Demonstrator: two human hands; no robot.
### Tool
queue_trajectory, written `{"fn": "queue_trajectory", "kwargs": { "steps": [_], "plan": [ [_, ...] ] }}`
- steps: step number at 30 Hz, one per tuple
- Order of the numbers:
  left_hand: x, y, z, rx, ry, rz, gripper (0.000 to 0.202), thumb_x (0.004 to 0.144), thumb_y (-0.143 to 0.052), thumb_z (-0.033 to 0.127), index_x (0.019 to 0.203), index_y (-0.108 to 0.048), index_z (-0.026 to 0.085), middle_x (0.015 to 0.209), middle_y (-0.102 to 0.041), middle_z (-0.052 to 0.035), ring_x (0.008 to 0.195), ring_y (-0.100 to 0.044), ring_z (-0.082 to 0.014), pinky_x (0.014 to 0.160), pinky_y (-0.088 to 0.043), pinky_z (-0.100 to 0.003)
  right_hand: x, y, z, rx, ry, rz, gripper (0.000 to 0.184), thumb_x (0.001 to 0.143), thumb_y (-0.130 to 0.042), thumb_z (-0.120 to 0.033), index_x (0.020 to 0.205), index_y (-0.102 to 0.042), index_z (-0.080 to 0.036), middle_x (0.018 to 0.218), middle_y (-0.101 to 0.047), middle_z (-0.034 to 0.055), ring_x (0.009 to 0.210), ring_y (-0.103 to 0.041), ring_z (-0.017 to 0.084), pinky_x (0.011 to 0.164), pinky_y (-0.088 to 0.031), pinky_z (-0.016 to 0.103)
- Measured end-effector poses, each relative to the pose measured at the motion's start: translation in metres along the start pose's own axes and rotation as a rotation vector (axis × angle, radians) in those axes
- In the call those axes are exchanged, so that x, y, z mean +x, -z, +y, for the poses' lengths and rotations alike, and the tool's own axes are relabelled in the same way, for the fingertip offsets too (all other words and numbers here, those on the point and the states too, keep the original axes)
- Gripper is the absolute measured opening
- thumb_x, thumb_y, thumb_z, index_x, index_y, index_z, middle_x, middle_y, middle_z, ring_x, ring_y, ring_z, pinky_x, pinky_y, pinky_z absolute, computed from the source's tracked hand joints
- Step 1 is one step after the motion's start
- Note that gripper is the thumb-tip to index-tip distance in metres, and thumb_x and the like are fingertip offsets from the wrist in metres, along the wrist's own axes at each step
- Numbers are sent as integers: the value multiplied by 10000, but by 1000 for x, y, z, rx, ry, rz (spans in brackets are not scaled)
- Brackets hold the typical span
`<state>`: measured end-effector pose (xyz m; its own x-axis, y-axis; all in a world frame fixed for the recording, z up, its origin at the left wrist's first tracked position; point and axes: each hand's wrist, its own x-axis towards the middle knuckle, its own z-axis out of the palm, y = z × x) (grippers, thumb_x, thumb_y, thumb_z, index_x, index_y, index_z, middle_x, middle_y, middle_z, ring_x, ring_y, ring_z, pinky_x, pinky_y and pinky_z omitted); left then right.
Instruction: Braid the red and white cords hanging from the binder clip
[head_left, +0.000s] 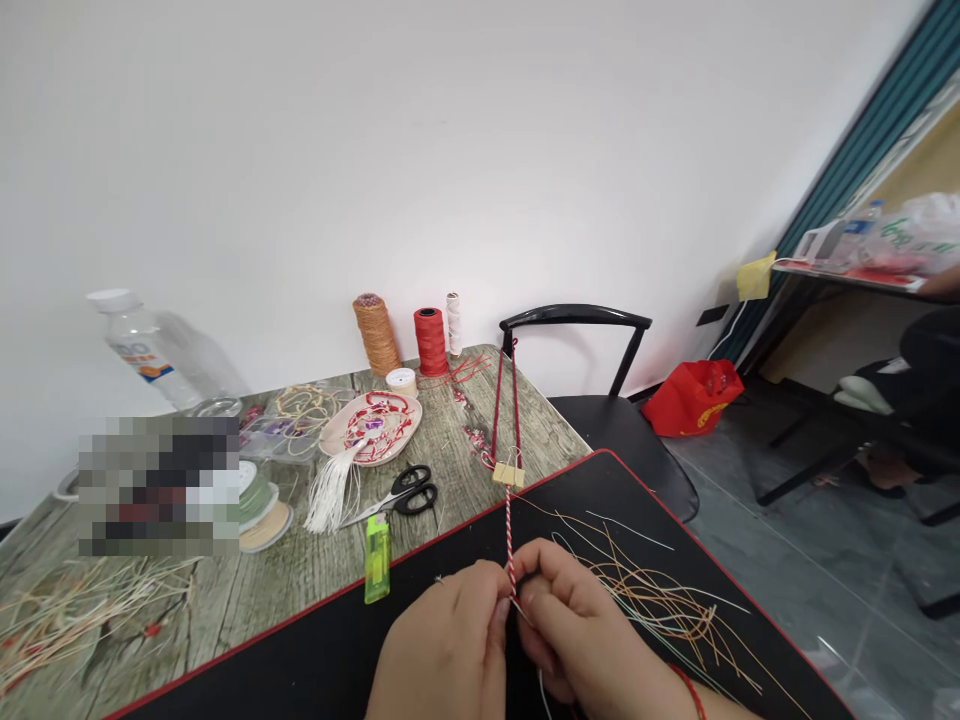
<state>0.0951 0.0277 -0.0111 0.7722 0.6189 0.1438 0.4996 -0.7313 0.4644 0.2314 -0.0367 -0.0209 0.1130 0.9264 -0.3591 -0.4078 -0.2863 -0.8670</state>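
Note:
A red-and-white braided cord (509, 530) runs down from a gold binder clip (508, 475). The clip hangs on a dark red cord (496, 405) looped over the chair's backrest. At the braid's lower end, my left hand (450, 645) is closed with thumb and finger pinching it. Opposite, my right hand (574, 625) pinches the same spot, a thin strand showing at its fingertips. A pale thread end hangs below between the hands. How the strands cross inside the fingers is hidden.
Loose tan and white cords (675, 605) lie right on the black mat (315, 655). Left are a green lighter (378, 560), scissors (409, 492) and a pink dish (405, 432) with a white tassel (334, 490). Thread spools (430, 345) stand by the wall; a black chair (577, 315) is behind.

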Motion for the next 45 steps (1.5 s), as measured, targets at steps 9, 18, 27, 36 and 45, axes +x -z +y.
{"fn": "queue_trajectory", "kwargs": {
  "steps": [9, 18, 27, 36, 45],
  "plan": [
    [7, -7, 6, -662, 345, -157, 108, 834, -415, 239, 749, -479, 217, 592, -443, 53, 541, -427, -133, 520, -311, -243, 5, 7, 19, -133, 146, 5, 147, 766, -514, -222, 906, -469, -209, 431, -360, -143, 365, -248, 45, 396, -187, 183],
    [17, 1, 6, -917, 490, -212, 199, 748, -539, 372, 668, -506, 192, 586, -445, 62, 558, -377, -117, 558, -286, -247, 2, 9, 16, -362, 208, -25, 92, 872, -460, -225, 960, -467, -201, 506, -383, -115, 439, -320, 78, 444, -231, 215],
    [19, 4, 2, -874, 472, -225, 236, 793, -515, 398, 672, -517, 195, 640, -489, 35, 645, -443, -155, 634, -334, -270, -13, 20, -20, -845, 377, -21, 169, 891, -393, -94, 864, -487, -232, 706, -642, -32, 657, -571, 119, 649, -413, 232],
    [19, 1, -2, -848, 514, -271, 234, 762, -509, 408, 696, -505, 184, 654, -404, 55, 657, -348, -139, 624, -301, -261, -12, 21, -19, -1051, 493, 32, 266, 773, -476, -16, 786, -660, -207, 750, -604, -4, 703, -564, 119, 664, -420, 226],
    [19, -5, -3, -905, 566, -293, 264, 732, -553, 444, 704, -530, 182, 613, -422, 64, 600, -313, -126, 575, -260, -254, -9, 16, -10, -997, 364, 105, 89, 695, -662, -123, 642, -635, -189, 647, -509, -38, 612, -482, 98, 581, -360, 225]
  ]
}}
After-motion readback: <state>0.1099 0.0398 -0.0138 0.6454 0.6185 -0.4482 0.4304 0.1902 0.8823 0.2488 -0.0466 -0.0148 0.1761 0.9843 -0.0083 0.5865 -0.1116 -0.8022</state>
